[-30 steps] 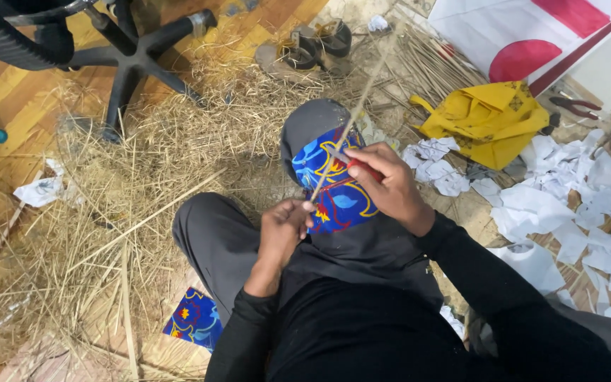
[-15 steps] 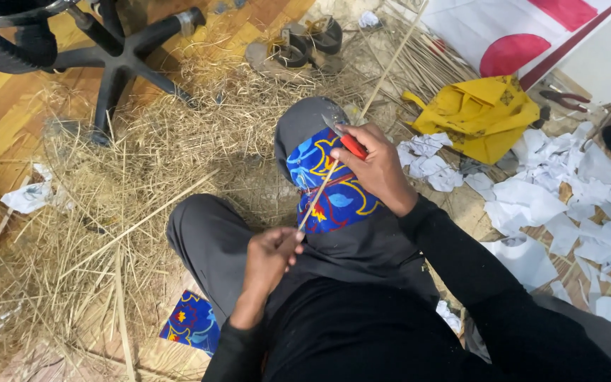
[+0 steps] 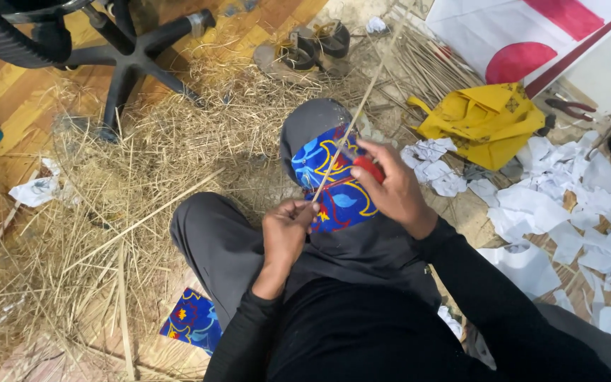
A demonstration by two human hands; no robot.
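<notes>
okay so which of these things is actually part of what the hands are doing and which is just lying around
In use:
left hand
right hand
thin stick
red-handled tool
patterned cloth

Lying about:
yellow bag
paper scraps
straw pile
chair base
sandals

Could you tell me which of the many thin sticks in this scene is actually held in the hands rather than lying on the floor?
It is the long pale stick slanting up across the patterned cloth: the left hand pinches its lower end, the right hand meets it with a red-handled tool. The others lie loose.
</notes>
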